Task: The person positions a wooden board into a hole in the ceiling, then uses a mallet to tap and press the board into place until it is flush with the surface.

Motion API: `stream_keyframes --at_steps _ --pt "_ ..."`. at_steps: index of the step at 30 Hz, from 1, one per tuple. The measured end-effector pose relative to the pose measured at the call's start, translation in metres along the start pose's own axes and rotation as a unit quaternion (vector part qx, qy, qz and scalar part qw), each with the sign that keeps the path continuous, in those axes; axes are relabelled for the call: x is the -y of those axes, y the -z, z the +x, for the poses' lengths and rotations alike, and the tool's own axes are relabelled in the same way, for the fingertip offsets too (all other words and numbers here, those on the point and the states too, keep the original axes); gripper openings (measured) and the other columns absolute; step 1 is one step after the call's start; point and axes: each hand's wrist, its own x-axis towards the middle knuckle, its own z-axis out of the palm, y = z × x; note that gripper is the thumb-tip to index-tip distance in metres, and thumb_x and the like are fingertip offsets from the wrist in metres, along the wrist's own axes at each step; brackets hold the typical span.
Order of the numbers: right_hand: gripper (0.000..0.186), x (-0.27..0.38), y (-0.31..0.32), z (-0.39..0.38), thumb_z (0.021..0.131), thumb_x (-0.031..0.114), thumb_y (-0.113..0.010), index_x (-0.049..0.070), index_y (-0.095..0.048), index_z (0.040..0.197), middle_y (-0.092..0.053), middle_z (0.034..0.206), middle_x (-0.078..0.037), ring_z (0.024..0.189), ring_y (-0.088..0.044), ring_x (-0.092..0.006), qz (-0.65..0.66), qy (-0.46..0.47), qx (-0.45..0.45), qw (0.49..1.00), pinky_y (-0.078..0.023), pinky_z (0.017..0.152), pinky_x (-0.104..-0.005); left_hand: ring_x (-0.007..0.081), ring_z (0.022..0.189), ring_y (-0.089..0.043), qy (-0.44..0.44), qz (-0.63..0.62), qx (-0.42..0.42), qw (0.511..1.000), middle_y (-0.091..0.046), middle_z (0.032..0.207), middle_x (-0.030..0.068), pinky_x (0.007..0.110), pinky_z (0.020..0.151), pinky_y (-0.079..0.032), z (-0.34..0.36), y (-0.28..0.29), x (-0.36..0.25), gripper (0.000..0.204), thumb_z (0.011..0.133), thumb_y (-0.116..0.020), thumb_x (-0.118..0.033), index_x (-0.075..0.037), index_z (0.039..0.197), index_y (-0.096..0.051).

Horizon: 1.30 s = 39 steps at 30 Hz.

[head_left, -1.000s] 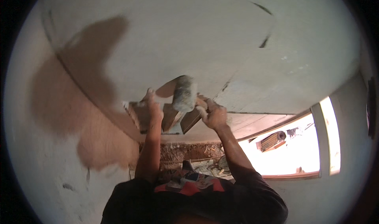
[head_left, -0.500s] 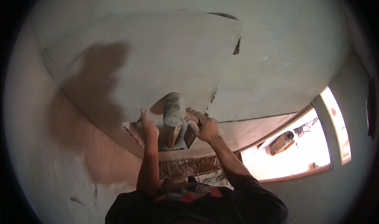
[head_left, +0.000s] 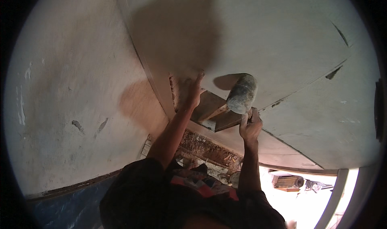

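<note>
In my right hand (head_left: 250, 127) is a mallet with a thick, grey, worn cylindrical head (head_left: 243, 92), its grip mostly hidden by my closed fingers. The head is tilted in front of a large pale panel (head_left: 282, 39). My left hand (head_left: 196, 94) reaches up to the panel's lower left part, fingers extended and holding nothing visible; shadow blurs part of it. Between the hands, a light wooden strip (head_left: 213, 113) slants beneath the mallet head, next to a dark flat piece (head_left: 229, 122). How these two pieces are fixed cannot be made out.
A pale, scuffed wall (head_left: 72, 108) rises at left, above a dark blue band (head_left: 72, 207). Reddish rubble (head_left: 209, 148) lies below the panel. At lower right, a bright opening shows stacked wooden pieces (head_left: 287, 182). A dark gap (head_left: 333, 72) marks the panel seam.
My view has swung, so the panel and left wall appear turned. Both hands and the mallet now sit farther right in view, and the mallet stays in my right hand.
</note>
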Motion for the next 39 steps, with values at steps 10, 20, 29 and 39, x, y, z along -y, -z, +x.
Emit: stream_keyframes --at_steps 10,20,29,39 --pt "0.040 -0.006 -0.033 -0.009 0.099 0.037 -0.059 0.000 -0.062 0.115 -0.064 0.076 -0.020 0.069 -0.069 -0.0362 0.005 -0.028 -0.065 0.997 -0.053 0.061 -0.0395 0.0278 0.105 -0.064 -0.217 0.319 -0.161 0.908 -0.061 0.118 0.0170 0.040 0.087 -0.053 0.044 0.144 0.012 0.043 0.093 -0.073 -0.031 0.000 0.119 -0.058" --pt "0.045 -0.018 -0.049 -0.022 0.099 0.040 -0.054 -0.003 -0.066 0.099 -0.069 0.081 -0.019 0.073 -0.071 -0.0370 -0.008 -0.035 -0.100 0.994 -0.053 0.063 -0.0400 0.0262 0.091 -0.062 -0.391 0.459 -0.071 0.795 -0.060 0.099 0.0126 0.038 0.081 -0.052 0.093 0.233 -0.008 0.032 0.080 -0.082 -0.009 -0.003 0.101 -0.059" --pt "0.047 -0.050 -0.072 -0.020 0.103 0.038 -0.055 -0.008 -0.062 0.101 -0.058 0.074 -0.005 0.059 -0.049 -0.0143 0.029 0.069 -0.198 0.977 -0.038 0.054 -0.0285 0.0241 0.085 -0.060 -0.466 0.442 -0.068 0.763 -0.057 0.093 0.0109 0.037 0.077 -0.051 0.103 0.236 0.000 0.035 0.078 -0.084 -0.005 -0.004 0.100 -0.057" --pt "0.063 -0.031 -0.117 -0.032 0.103 0.053 -0.050 -0.008 -0.063 0.112 -0.058 0.084 -0.008 0.067 -0.050 -0.0117 0.176 -0.028 -0.220 0.959 -0.038 0.058 -0.0260 0.0262 0.083 -0.060 -0.639 0.442 -0.042 0.628 -0.057 0.092 0.0123 0.037 0.073 -0.051 0.147 0.265 0.028 0.037 0.081 -0.083 -0.012 -0.003 0.105 -0.056"
